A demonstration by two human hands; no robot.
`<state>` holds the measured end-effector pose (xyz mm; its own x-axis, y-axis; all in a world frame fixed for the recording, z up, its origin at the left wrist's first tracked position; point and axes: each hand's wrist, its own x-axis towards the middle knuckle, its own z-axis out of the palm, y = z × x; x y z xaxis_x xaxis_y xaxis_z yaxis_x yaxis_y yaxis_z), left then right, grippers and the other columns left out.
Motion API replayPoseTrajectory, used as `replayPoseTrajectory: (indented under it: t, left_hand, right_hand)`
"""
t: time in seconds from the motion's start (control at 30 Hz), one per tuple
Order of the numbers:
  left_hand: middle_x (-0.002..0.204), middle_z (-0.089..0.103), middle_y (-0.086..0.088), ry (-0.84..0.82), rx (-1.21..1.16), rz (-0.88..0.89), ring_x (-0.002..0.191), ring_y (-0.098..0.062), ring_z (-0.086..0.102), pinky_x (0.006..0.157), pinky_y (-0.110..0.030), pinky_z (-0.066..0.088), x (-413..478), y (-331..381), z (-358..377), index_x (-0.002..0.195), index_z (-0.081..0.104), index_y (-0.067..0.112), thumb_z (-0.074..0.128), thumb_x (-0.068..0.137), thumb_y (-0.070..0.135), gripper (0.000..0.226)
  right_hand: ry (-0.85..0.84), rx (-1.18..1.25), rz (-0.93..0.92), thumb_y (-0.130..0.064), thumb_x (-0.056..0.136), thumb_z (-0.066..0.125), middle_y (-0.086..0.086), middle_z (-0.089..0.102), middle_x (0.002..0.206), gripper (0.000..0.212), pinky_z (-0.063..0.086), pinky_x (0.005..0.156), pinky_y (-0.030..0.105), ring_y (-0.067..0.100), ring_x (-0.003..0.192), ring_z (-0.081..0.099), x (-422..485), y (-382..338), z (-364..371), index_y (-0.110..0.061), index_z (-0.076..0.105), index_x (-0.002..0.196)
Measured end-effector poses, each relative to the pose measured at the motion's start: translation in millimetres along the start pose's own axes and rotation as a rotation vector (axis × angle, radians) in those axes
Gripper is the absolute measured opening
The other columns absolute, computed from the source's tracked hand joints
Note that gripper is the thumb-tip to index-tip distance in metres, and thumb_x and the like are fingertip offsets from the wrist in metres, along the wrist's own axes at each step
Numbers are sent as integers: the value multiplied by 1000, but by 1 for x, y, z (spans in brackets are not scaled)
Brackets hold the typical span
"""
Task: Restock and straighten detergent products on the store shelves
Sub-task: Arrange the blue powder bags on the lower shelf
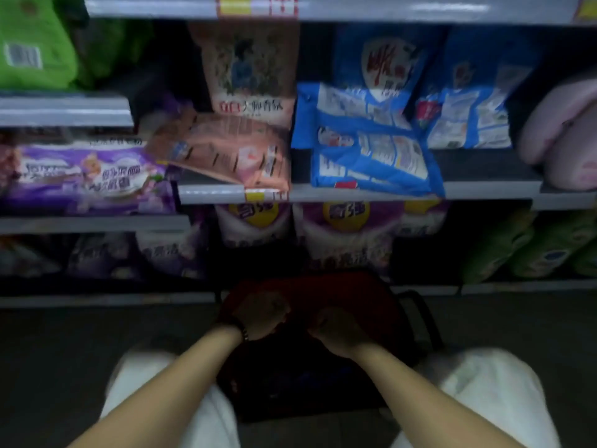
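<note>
Two bare forearms reach forward from the bottom edge, flanked by pale, light-coloured trouser legs (491, 392) on either side. The left hand (261, 315), with a dark beaded bracelet (240, 328) at the wrist, and the right hand (336, 331) are both curled with fingers bent, close together above a dark red shopping basket with a black handle (323, 292) that sits on the dim grey floor (64, 350). Whether either hand actually grips anything cannot be told; the picture is dark and blurred there.

Beyond the basket stands a run of grey metal store shelves (387, 193). On the middle board a peach-pink detergent pouch (223, 150) lies flat and skewed, its corner reaching over the front edge by a yellow price tag (258, 195); a matching pink pouch stands upright behind it. Just beside, a bright blue detergent bag (371, 156) lies tilted on its back, overhanging the edge, with more blue bags upright behind. A purple detergent pack (90, 176) lies on the lower left board. Purple-and-white bags (349, 234) fill the bottom level, green bags (529, 250) at far right and upper left. A pale pink bag (565, 130) sits at the right edge.
</note>
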<state>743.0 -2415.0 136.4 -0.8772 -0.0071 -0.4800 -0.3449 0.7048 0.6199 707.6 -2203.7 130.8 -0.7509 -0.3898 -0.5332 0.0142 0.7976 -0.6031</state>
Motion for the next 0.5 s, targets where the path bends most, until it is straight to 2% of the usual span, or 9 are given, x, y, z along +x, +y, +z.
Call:
replayPoseTrajectory:
  t: [0.07,0.13,0.2,0.23,0.3,0.33,0.4,0.5]
  left_hand:
    - [100,76,1,28,21,0,89,-21,73,81,-38,57,0,-17,9,89,63,33,50,108,33,23]
    - [105,74,-4,3,100,-42,97,-26,71,78,-33,49,-2,-38,23,93,61,29,50,107,28,18]
    - [107,68,-4,-74,191,-69,99,-24,65,78,-31,42,-1,-51,31,98,60,28,47,108,26,16]
    - [108,66,-3,-118,220,-76,99,-23,63,79,-32,42,-1,-51,33,101,61,27,46,108,26,16]
    - [112,66,-4,-168,248,-75,105,-25,63,82,-34,44,4,-52,38,108,65,22,46,108,29,20]
    - [111,67,-4,-177,237,-70,107,-26,64,82,-34,45,7,-53,42,110,67,21,47,108,30,22]
    - [113,67,-4,-188,227,-59,109,-26,65,85,-34,47,10,-52,46,112,68,21,49,108,32,23]
    - [120,68,-5,-218,258,-55,112,-27,65,92,-38,51,12,-52,49,117,70,18,48,108,29,26]
  right_hand:
    - [-73,-62,52,-34,103,61,1,65,113,21,51,85,32,16,101,60,-3,19,33,-19,69,115]
    - [-128,-93,103,-32,102,60,2,66,116,22,57,88,38,18,101,63,-7,33,51,-22,69,119]
    - [-199,-160,117,-35,102,60,3,66,119,24,59,88,37,18,100,63,-7,43,62,-23,69,121]
    - [-236,-191,115,-37,103,59,4,65,125,30,57,89,35,18,103,62,-4,50,68,-23,67,128]
    - [-253,-212,102,-36,106,56,4,59,139,41,51,102,38,22,118,58,-2,57,76,-21,57,144]
    - [-245,-227,104,-32,108,54,2,57,138,42,49,105,38,23,120,56,-1,58,78,-20,54,148]
    - [-233,-265,120,-26,111,49,-1,54,134,39,49,101,33,21,118,56,3,61,80,-21,51,149]
    - [-161,-391,133,-20,111,48,14,53,152,42,40,114,38,32,140,51,9,66,80,-12,51,152]
